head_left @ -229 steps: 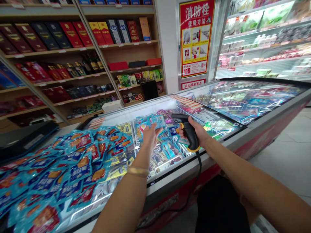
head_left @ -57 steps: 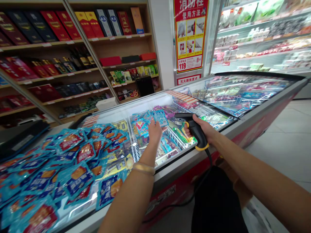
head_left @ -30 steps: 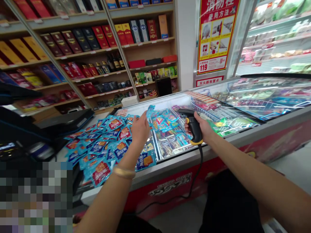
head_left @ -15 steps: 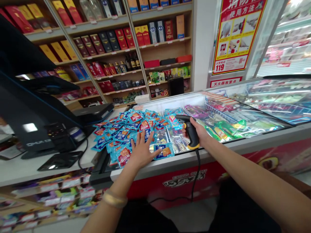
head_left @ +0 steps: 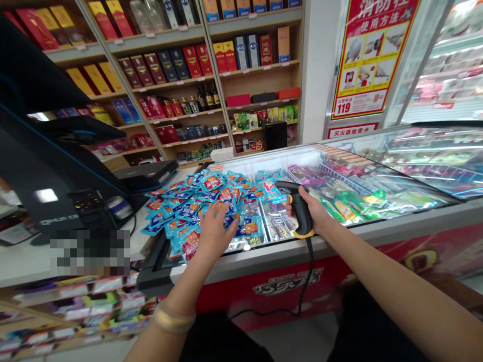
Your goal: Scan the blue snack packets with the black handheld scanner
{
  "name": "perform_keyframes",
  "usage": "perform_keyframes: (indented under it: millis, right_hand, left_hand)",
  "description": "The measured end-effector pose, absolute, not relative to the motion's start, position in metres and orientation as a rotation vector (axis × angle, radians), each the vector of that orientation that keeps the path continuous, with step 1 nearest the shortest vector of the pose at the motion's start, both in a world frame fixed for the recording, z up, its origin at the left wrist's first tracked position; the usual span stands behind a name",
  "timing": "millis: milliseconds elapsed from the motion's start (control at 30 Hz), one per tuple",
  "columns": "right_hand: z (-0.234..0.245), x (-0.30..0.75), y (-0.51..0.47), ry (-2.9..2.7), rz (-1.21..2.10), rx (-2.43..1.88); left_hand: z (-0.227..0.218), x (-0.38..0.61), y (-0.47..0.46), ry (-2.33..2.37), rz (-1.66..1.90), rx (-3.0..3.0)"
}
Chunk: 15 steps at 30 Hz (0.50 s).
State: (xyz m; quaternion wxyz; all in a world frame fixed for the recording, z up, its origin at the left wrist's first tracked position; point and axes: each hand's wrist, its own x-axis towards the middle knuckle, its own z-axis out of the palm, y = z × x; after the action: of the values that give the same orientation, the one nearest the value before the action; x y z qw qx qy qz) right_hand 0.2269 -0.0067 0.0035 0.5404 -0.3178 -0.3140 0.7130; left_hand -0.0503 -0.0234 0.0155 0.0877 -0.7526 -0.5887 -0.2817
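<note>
A loose pile of small blue snack packets (head_left: 188, 208) with red and dark-blue labels covers the left end of the freezer's glass top. My left hand (head_left: 216, 229) is over the near side of the pile, palm down, its fingers apart and holding nothing. Whether the fingertips touch the packets is hard to tell. Just right of its thumb lies a single blue packet (head_left: 249, 227) at the pile's edge. My right hand (head_left: 315, 211) grips a black and yellow barcode scanner (head_left: 301, 213) by its handle, head pointing left. A black cable hangs from the handle.
The chest freezer (head_left: 362, 241) runs to the right, with packaged ice creams under its glass. A dark checkout terminal (head_left: 49, 176) stands on the counter at left. Shelves of boxed bottles (head_left: 173, 65) rise behind. A red fire-notice poster (head_left: 372, 60) hangs at the back right.
My left hand has lifted a little and its fingers are less spread. The single packet by the thumb now lies farther back, nearer the pile. My right hand still holds the scanner.
</note>
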Motion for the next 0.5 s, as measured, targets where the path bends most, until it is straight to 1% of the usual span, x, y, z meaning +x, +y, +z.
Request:
perform_keyframes:
  millis: [100, 167, 233, 300, 367, 500]
  right_hand:
    - [0.003, 0.228, -0.006, -0.775, 1.684, -0.749]
    - [0.002, 0.228, -0.006, -0.761, 1.687, -0.737]
    - [0.002, 0.228, -0.006, -0.729, 1.694, -0.726]
    - [0.002, 0.228, -0.006, -0.697, 1.696, -0.72]
    - [0.001, 0.228, -0.005, -0.684, 1.695, -0.722]
    - [0.0, 0.228, -0.006, -0.684, 1.682, -0.727]
  left_hand:
    - [0.048, -0.037, -0.054, -1.456, -1.137, -2.343]
    - [0.075, -0.023, -0.083, -1.238, -1.213, -2.414]
    - [0.096, -0.008, -0.11, -1.109, -1.094, -2.496]
    - [0.107, 0.005, -0.126, -1.081, -0.929, -2.547]
    - [0.107, 0.012, -0.129, -1.062, -0.818, -2.576]
    - [0.091, 0.014, -0.115, -1.001, -0.736, -2.637]
